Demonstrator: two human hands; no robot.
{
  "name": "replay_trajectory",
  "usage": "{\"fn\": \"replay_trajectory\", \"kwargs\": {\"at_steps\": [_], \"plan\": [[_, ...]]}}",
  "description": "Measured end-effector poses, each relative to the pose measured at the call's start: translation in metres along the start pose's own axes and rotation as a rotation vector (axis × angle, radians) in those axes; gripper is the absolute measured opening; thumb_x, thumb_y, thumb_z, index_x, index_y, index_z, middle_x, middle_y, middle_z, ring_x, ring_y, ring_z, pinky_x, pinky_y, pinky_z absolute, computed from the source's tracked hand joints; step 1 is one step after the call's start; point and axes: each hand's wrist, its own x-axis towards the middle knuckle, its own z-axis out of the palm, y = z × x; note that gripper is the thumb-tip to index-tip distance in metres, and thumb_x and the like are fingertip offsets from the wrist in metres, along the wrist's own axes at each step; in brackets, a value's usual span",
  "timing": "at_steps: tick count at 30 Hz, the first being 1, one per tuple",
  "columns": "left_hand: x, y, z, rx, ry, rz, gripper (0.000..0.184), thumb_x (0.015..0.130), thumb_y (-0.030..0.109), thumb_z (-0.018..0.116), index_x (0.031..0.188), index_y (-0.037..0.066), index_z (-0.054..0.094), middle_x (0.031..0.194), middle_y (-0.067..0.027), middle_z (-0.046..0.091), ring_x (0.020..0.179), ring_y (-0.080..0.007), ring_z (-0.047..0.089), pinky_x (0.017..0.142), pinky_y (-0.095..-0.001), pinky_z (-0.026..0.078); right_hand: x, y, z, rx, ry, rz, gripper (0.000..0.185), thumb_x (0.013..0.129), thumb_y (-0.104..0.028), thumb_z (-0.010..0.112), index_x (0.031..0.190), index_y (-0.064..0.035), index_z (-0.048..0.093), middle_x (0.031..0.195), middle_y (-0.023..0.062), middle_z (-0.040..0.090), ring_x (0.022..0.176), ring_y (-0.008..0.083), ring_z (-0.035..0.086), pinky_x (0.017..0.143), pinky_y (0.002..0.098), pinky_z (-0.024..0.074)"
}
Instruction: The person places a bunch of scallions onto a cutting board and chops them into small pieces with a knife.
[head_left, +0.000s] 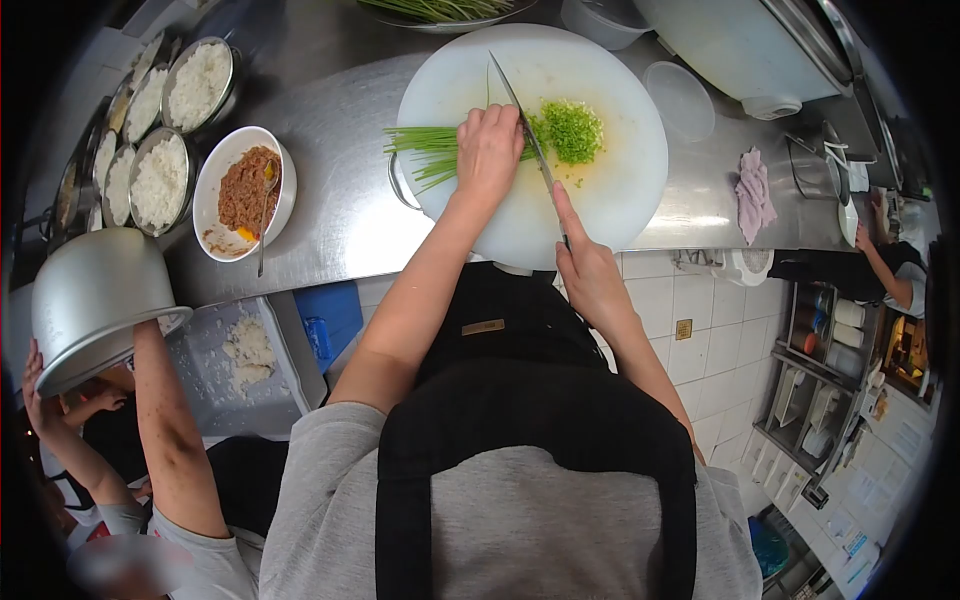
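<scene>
Two hands working at a round white cutting board (625, 75), upper middle of the frame, on a steel bench (335, 180). Left hand (487, 152): fingers curled and clamped down on a bundle of thin green stalks (428, 148), which lies left of centre on the board, ends sticking out past its left edge. Right hand (590, 275): closed round the knife (537, 150) handle, index finger laid along it toward the blade. Blade slants up and left across the board, tip near the board's top, running just beside the left fingertips. Chopped greens (574, 132) piled right of the blade, a few loose bits below. One metal handle loop (402, 185) shows at the board's left edge. Left of the board: white bowl (208, 205), brown mixture (243, 190) inside, spoon (264, 225) leaning over the rim. Upper left: several metal bowls (228, 100) of white rice (158, 185). Right of the board: clear lid (682, 100), then a crumpled pink cloth (755, 195). Lower left: co-worker holds a metal pot (98, 280) tipped, one arm reaching into its mouth, beside a grey tub (290, 350) with a clump of rice in it.
</scene>
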Motion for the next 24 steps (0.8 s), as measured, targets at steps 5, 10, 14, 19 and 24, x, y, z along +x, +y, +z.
{"fn": "replay_trajectory", "kwargs": {"at_steps": [5,10,14,19,24], "plan": [[0.000,0.000,-0.001,-0.010,0.008,0.006,0.013,0.084,0.010,0.064,0.094,0.008,0.057,0.094,-0.0080,0.059,0.092,-0.0297,0.054,0.080,-0.0431,0.042,0.026,0.012,0.006,0.066,-0.013,0.010,0.071,0.091,-0.001,0.046,0.155,-0.0184,0.021,0.076,0.0302,0.063,0.074,0.0478,0.062,0.075,0.0519,0.0459],[0.000,0.000,0.000,-0.012,0.014,0.017,0.011,0.086,0.012,0.063,0.094,0.008,0.057,0.093,-0.0088,0.059,0.092,-0.0302,0.054,0.080,-0.0441,0.041,0.024,0.025,0.004,0.215,-0.012,0.132,0.070,0.093,-0.003,0.044,0.155,-0.0245,0.023,0.078,0.0228,0.065,0.053,0.0286,0.054,0.058,0.0405,0.0475],[0.001,0.000,-0.003,-0.063,-0.006,-0.013,0.010,0.089,0.015,0.062,0.095,0.008,0.059,0.093,-0.0097,0.059,0.091,-0.0311,0.054,0.083,-0.0444,0.041,0.013,0.006,-0.017,0.282,-0.048,0.231,0.070,0.093,-0.005,0.044,0.156,-0.0267,0.020,0.091,0.0277,0.067,0.048,0.0276,0.057,0.058,0.0422,0.0521],[0.008,-0.003,-0.024,-0.071,-0.046,0.054,0.012,0.093,0.015,0.057,0.099,0.005,0.062,0.098,-0.0116,0.063,0.096,-0.0321,0.056,0.087,-0.0437,0.042,0.005,-0.009,-0.036,0.309,-0.110,0.302,0.070,0.094,-0.006,0.044,0.155,-0.0280,0.020,0.094,0.0284,0.067,0.053,0.0288,0.060,0.060,0.0427,0.0533],[0.012,-0.024,-0.037,-0.053,-0.103,0.193,0.019,0.096,0.015,0.053,0.105,0.003,0.064,0.103,-0.0135,0.066,0.102,-0.0328,0.058,0.090,-0.0424,0.043,0.003,0.010,-0.025,0.209,-0.050,0.201,0.071,0.093,-0.007,0.045,0.155,-0.0286,0.018,0.112,0.0328,0.063,0.094,0.0461,0.065,0.088,0.0482,0.0496]]}}
